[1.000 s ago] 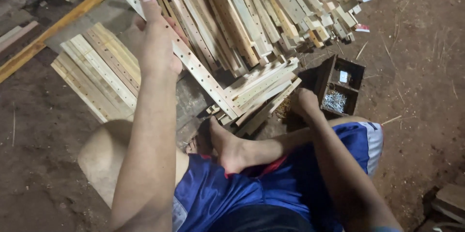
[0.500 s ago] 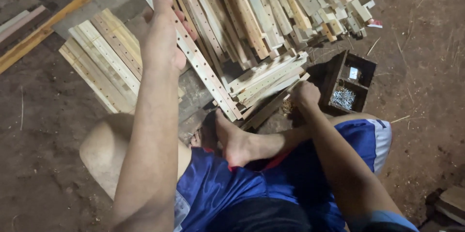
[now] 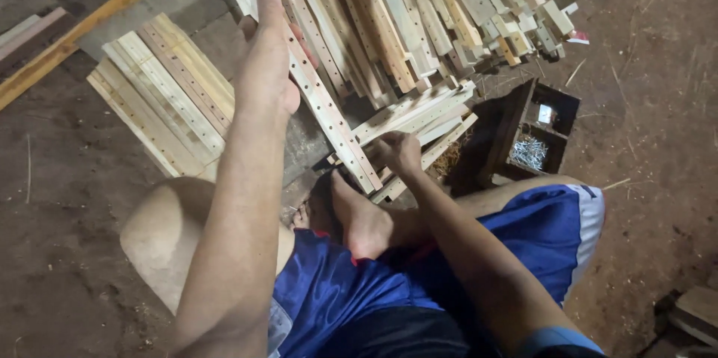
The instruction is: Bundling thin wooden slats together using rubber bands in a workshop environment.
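Now we grip a drilled slat (image 3: 329, 115), left hand (image 3: 265, 66) clasped high, right hand (image 3: 396, 152) seemingly pinching its lower end; next, steady alignment

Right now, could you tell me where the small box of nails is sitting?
In the head view, the dark wooden box of nails sits on the dirt floor at right, just beyond the right hand, below the big pile of wooden slats.
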